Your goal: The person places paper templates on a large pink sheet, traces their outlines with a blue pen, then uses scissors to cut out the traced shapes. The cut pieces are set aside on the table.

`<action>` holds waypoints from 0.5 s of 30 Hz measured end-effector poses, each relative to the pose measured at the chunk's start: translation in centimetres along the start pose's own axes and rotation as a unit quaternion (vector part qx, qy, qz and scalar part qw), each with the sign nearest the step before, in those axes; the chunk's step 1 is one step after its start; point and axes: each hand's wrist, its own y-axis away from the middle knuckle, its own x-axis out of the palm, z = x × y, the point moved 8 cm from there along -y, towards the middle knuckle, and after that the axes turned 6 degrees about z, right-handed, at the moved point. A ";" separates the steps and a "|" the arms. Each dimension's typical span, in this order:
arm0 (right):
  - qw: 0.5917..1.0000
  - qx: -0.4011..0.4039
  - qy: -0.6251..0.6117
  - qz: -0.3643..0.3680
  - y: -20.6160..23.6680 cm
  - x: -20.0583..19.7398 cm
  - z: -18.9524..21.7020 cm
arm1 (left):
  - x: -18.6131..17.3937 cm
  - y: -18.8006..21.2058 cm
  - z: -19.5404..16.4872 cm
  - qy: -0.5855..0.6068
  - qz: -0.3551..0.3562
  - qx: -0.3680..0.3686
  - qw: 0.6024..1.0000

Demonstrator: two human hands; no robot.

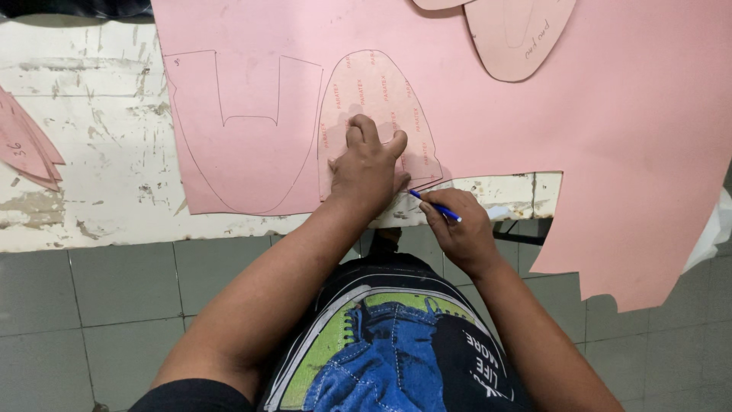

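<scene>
My left hand (370,162) presses flat on a rounded pink paper template (374,91) that lies on a large pink sheet (610,122). My right hand (457,229) grips a blue pen (433,205), its tip at the template's lower right edge near the sheet's cut border. Left of the template, a pen-drawn U-shaped outline (244,130) marks the sheet.
The sheet covers a worn white table (84,152) with chipped paint; its right part hangs over the table's front edge. Another pink cut-out piece (518,34) lies at the top. More pink pieces (27,149) sit at the far left. Grey tiled floor (99,305) lies below.
</scene>
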 end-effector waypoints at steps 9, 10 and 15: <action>1.000 -0.003 -0.006 0.009 -0.2 0.0 0.0 | -0.2 -0.3 0.0 -0.008 -0.036 0.005 0.999; 1.000 -0.001 -0.008 0.012 -0.2 0.1 -0.1 | -0.3 -0.3 -0.1 -0.006 -0.039 0.005 0.999; 0.999 -0.027 0.037 0.000 -0.7 0.1 0.7 | 0.0 -0.3 0.0 -0.002 0.038 -0.010 0.999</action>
